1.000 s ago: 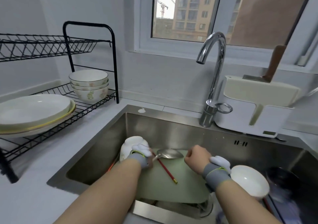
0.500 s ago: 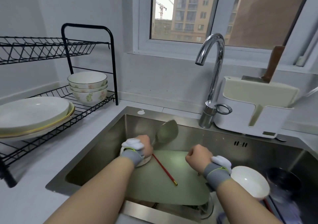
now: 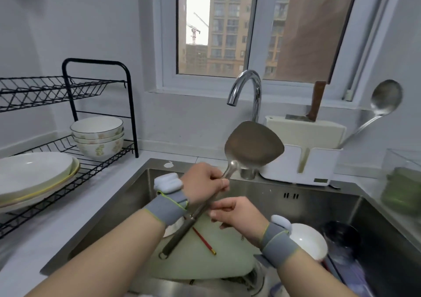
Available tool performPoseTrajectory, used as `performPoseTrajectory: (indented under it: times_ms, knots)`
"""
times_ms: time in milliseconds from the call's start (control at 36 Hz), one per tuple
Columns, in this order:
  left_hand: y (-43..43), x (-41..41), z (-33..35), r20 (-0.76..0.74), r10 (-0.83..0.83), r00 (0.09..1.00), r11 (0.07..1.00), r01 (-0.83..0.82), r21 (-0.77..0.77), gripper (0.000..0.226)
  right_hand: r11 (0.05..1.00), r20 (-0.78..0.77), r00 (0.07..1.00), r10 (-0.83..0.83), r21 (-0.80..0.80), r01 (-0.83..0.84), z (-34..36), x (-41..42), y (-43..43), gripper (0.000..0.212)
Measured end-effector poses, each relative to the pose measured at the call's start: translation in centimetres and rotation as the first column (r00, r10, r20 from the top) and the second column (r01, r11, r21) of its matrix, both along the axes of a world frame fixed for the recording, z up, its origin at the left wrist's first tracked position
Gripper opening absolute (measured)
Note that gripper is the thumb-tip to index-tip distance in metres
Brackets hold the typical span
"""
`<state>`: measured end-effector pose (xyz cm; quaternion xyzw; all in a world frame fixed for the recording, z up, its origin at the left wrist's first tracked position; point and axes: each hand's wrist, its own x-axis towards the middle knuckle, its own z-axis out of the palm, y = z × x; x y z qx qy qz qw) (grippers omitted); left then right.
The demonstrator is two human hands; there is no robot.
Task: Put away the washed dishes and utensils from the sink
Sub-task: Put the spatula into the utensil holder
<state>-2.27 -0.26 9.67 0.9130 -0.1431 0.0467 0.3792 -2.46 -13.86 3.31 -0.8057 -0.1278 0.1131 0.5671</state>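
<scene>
Your left hand (image 3: 205, 183) fingers clamped round spatula (image 3: 254, 145), right hand (image 3: 239, 217) fingers curled beside its handle, contact unclear, holder label (image 3: 320, 180) illegible

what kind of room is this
Most likely a home kitchen: a steel sink with a tap, and a black dish rack holding bowls and plates.

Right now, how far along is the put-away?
Looks done: plates and bowls on the rack, ladle in the holder. In hand: left hand grips the spatula above the sink. Left in it: cutting board, red chopstick, white bowl.
</scene>
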Motion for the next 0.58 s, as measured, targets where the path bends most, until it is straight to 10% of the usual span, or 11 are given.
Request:
performPoseTrajectory:
  times_ms: [250,583]
  knots:
    - [-8.1,2.6,5.7,0.137,-0.138,0.981,0.977,0.158,-0.144,0.03,0.937,0.338,0.874,-0.348,0.15,0.315,7.9,0.7,-5.2,0.053]
    - [-16.7,7.1,13.2,0.34,-0.189,0.921,0.918,0.289,-0.273,0.023,0.859,0.528,0.698,-0.484,0.134,0.494,17.9,4.7,-14.1,0.028]
